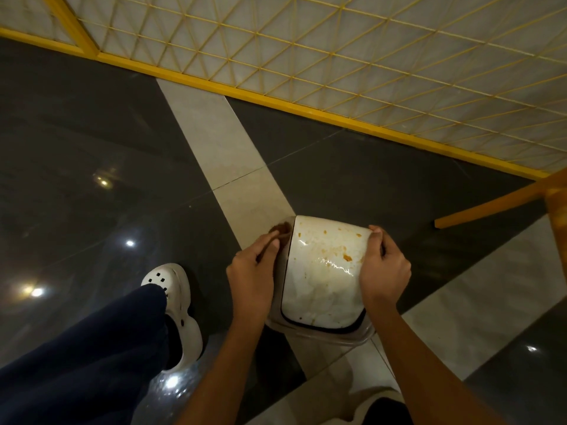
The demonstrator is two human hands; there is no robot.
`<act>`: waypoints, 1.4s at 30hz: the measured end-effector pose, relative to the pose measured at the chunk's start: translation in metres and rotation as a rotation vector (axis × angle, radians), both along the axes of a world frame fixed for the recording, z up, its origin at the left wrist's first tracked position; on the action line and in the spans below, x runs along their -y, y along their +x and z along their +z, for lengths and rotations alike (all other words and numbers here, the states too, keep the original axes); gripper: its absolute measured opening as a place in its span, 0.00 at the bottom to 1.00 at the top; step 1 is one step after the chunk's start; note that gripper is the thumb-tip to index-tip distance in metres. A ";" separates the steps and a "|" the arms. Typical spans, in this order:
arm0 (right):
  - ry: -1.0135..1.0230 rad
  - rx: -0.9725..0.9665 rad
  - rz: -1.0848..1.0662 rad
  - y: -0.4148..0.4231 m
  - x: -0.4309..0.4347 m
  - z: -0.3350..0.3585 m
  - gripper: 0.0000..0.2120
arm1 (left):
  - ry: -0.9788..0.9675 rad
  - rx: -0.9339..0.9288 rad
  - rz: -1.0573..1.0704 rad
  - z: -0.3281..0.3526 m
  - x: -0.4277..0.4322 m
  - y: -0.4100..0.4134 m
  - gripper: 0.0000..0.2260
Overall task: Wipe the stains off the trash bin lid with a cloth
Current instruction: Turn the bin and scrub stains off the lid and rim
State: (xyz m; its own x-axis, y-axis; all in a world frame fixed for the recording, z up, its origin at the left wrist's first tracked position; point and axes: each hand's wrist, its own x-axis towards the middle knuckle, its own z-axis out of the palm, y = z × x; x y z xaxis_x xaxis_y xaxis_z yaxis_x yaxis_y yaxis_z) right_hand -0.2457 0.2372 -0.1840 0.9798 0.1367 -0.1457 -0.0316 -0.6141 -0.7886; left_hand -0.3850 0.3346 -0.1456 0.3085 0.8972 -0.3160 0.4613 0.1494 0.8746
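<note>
Glossy dark tiled floor (76,124) — yellow lattice screen (337,41)

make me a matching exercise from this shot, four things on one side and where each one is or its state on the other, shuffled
Things:
1. trash bin lid
2. left hand
3. right hand
4. white clog

Place or state:
a. on the dark floor, left of the bin
b. white, spotted with orange-brown stains
c. gripping the lid's right edge
d. at the lid's left edge

Pairs: 1-b, 2-d, 3-c, 4-a
</note>
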 end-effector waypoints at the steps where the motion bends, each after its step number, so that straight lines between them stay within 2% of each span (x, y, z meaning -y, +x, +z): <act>1: -0.001 0.000 0.002 0.000 0.000 0.000 0.16 | 0.015 -0.002 -0.003 0.001 0.005 -0.002 0.11; 4: 0.001 0.007 0.004 0.000 -0.001 0.000 0.16 | -0.004 -0.013 0.005 -0.003 -0.001 -0.002 0.11; 8: -0.005 0.006 0.008 0.000 0.000 0.000 0.15 | -0.170 -0.037 0.015 -0.007 -0.033 0.019 0.11; 12: -0.010 0.005 0.012 0.000 0.000 0.000 0.16 | -0.101 0.018 -0.004 -0.009 -0.028 0.019 0.11; 18: -0.005 0.002 0.014 0.001 -0.001 0.001 0.15 | -0.174 -0.029 0.025 -0.016 -0.030 0.015 0.11; 27: 0.000 -0.001 0.008 0.001 -0.001 0.000 0.15 | -0.086 0.107 0.023 -0.017 -0.017 0.006 0.11; 32: -0.003 0.005 0.015 0.001 0.000 0.001 0.15 | -0.174 0.182 -0.028 -0.022 -0.026 0.018 0.11; 38: -0.003 0.010 0.008 0.003 0.000 -0.001 0.15 | -0.136 0.200 -0.118 -0.013 -0.032 0.022 0.12; 42: -0.003 0.013 0.011 0.000 0.000 -0.002 0.15 | -0.132 0.180 -0.051 -0.019 -0.015 -0.002 0.12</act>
State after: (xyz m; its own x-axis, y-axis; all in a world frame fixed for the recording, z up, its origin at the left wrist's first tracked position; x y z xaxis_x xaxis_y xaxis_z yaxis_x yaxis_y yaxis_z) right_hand -0.2457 0.2369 -0.1861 0.9800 0.1470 -0.1339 -0.0149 -0.6170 -0.7868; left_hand -0.3872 0.3491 -0.1645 0.4142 0.8334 -0.3658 0.3093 0.2491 0.9178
